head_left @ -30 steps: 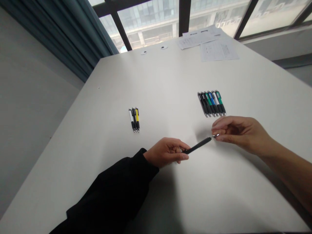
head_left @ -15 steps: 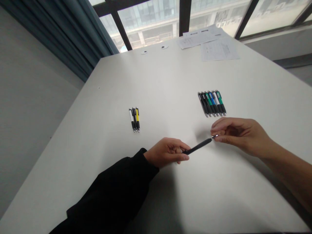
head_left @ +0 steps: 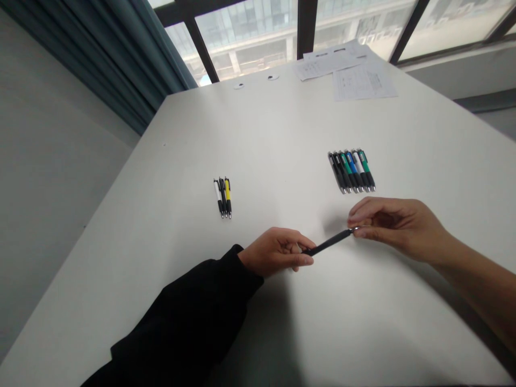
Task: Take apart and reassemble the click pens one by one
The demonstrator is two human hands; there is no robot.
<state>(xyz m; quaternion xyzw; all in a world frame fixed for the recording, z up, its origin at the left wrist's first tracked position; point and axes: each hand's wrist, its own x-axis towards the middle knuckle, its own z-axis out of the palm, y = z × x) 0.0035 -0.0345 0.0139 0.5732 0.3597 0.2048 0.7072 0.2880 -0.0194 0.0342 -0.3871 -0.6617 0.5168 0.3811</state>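
Observation:
A black pen [head_left: 331, 242] slants over the table between my two hands, its right end higher. My left hand [head_left: 282, 250] is closed around its left end, with thumb and fingers hiding that part. The thumb and fingertips of my right hand [head_left: 387, 223] pinch the silvery metal tip [head_left: 354, 229] at the other end of the barrel. Whether the tip is screwed on or only touching, I cannot tell. Beyond my right hand lies a row of several pens [head_left: 351, 171] with black, green, blue and white barrels. Farther left are three pens [head_left: 223, 198], white, black and yellow.
Both pen groups rest on a white table [head_left: 258, 134]. Sheets of paper [head_left: 363, 83] lie at its far right, and two small white ovals with dark spots [head_left: 273, 77] sit near the far edge. A blue-grey curtain [head_left: 133, 59] hangs at the left, beside a window.
My right hand has shifted slightly down, and the metal tip now sits more in line with the barrel, less of it showing. My left hand has hardly moved.

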